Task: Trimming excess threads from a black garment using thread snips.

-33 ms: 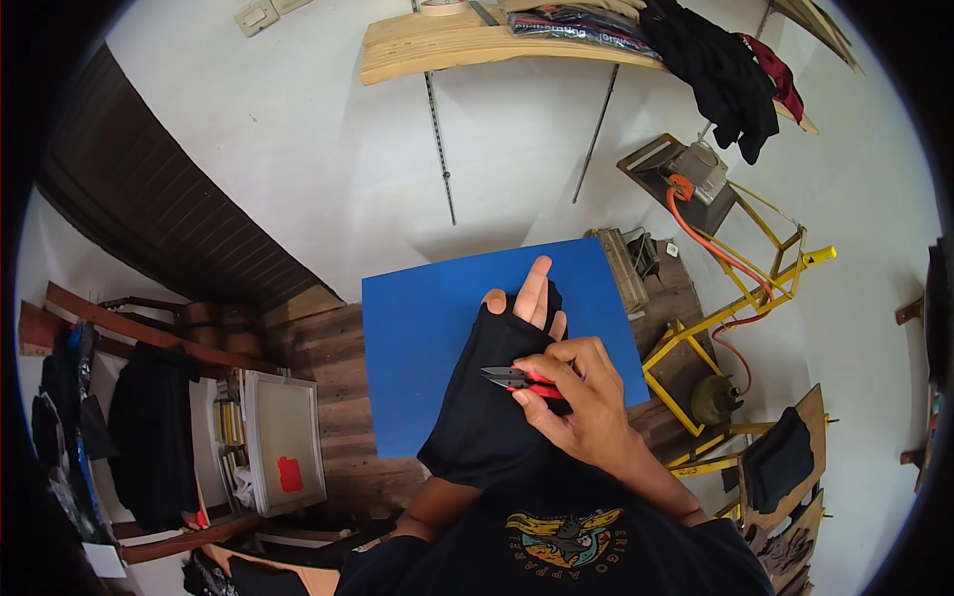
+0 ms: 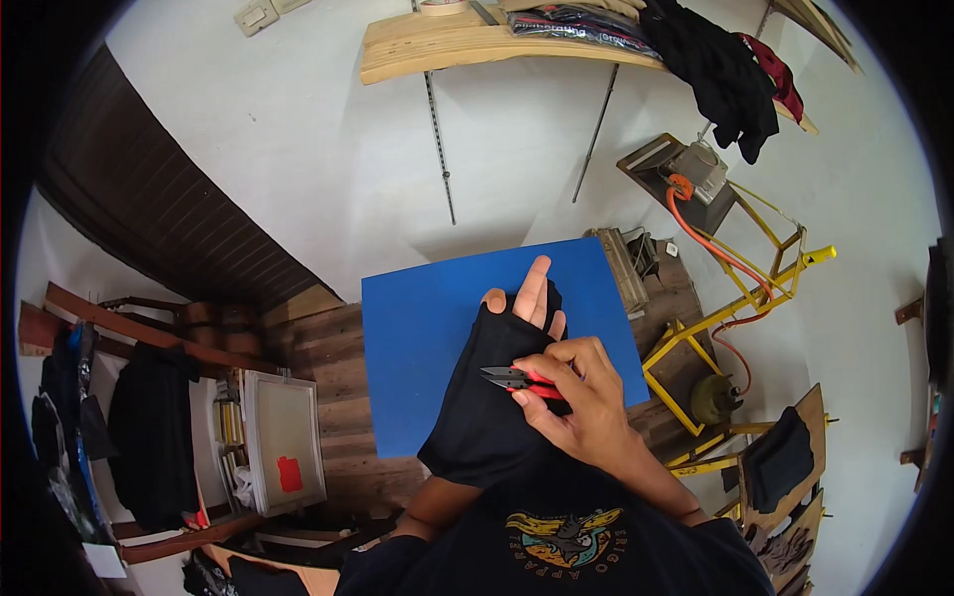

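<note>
My left hand is inside a piece of black fabric, fingers stretched out of its upper end and thumb poking out at the left; the palm and wrist are covered. Over that fabric, my right hand grips small thread snips with red handles and dark blades, which point left across the cloth. Both hands are above the blue board.
A wooden shelf with folded garments spans the upper wall. To the right stand a yellow metal rig, a gas cylinder and a board with dark cloth. Dark garments and a white-framed screen are at left.
</note>
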Tool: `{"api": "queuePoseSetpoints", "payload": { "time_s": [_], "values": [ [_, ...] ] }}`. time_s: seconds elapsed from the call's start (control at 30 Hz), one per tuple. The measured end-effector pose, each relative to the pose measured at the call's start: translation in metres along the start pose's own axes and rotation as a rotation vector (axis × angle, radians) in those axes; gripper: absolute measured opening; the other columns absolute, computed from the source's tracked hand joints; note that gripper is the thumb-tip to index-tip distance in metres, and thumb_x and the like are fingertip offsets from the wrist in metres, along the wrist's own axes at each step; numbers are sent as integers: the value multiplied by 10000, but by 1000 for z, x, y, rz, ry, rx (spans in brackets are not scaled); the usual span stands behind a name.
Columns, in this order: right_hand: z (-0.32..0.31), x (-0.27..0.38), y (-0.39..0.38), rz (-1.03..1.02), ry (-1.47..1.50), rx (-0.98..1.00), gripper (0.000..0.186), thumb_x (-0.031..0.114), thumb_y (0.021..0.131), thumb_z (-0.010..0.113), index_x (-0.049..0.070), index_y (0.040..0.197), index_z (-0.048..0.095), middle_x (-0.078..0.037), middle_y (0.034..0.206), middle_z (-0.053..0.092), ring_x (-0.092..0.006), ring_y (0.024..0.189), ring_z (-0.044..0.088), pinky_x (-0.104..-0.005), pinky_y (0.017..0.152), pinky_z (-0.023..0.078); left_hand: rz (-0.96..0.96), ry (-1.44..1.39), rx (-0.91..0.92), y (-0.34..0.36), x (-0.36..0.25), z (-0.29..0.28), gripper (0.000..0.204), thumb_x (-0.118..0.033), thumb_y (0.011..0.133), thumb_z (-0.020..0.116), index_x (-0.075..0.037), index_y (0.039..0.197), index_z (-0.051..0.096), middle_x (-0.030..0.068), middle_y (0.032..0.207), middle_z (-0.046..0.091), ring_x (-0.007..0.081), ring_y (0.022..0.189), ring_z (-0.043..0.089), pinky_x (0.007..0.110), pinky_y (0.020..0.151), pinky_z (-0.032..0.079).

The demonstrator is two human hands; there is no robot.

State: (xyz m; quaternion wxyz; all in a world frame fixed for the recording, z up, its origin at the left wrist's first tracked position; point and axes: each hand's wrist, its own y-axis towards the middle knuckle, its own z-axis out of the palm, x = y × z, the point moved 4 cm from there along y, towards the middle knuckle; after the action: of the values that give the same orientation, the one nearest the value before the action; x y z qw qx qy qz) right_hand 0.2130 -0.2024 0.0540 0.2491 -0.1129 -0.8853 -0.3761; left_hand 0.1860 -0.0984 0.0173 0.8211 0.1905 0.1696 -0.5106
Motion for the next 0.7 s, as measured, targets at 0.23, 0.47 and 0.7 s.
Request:
{"api": "queuePoseSetpoints", "payload": {
  "time_s": [0.23, 0.47, 0.7],
  "values": [
    [0, 0, 1, 1, 61, -3, 279, 78, 699, 761, 47, 961, 672, -58, 854, 540, -205, 748, 518, -300, 624, 433, -18, 477, -36, 5, -1, -5, 128, -109, 986, 353, -120, 1114, 359, 110, 1532, 209, 140, 1294, 341, 287, 1093, 254],
    [0, 4, 1, 23, 115, -17, 293, 74, 661, 754, 46, 940, 669, -62, 833, 543, -212, 743, 530, -300, 628, 439, 85, 20, -68, 9, 4, -15, 269, -103, 959, 374, -93, 1227, 358, 113, 1455, 298, 158, 1287, 359, 273, 1074, 281],
    [0, 5, 0, -7, 91, -57, 274, 95, 645, 765, 49, 899, 671, -62, 830, 546, -212, 725, 531, -294, 615, 435, 217, 914, -245, 10, 8, -32, 537, -172, 948, 486, -131, 1457, 320, 156, 1314, 453, 217, 1230, 454, 299, 804, 476]
  ]
}}
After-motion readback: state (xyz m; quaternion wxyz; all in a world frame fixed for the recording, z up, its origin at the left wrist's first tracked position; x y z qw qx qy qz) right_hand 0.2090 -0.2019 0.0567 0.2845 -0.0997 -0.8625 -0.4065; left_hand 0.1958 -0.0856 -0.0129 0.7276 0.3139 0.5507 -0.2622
